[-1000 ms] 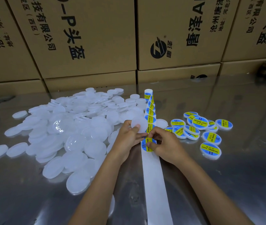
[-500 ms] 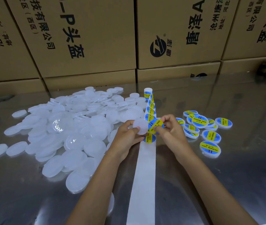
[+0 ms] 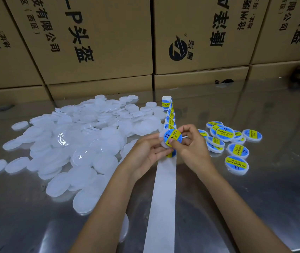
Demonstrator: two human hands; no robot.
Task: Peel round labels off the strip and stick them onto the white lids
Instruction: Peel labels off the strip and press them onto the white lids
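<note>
Blue-and-yellow label (image 3: 173, 137) is going onto a white lid (image 3: 163, 143) right now, so this looks like the sticking step. Left hand (image 3: 148, 152) grips the lid from the left, and the right hand (image 3: 191, 143) pinches the label, thumb pressing its lower edge. Both sit just above the strip (image 3: 163, 198), between the blank pile (image 3: 72, 143) and the done ones (image 3: 237, 143). Next I'd guess: smooth it flat, centred, then drop it on the right.

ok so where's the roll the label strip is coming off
In the head view the roll stands upright at the far end of the label strip, just right of the pile of plain white lids, in front of the cardboard boxes.
</note>
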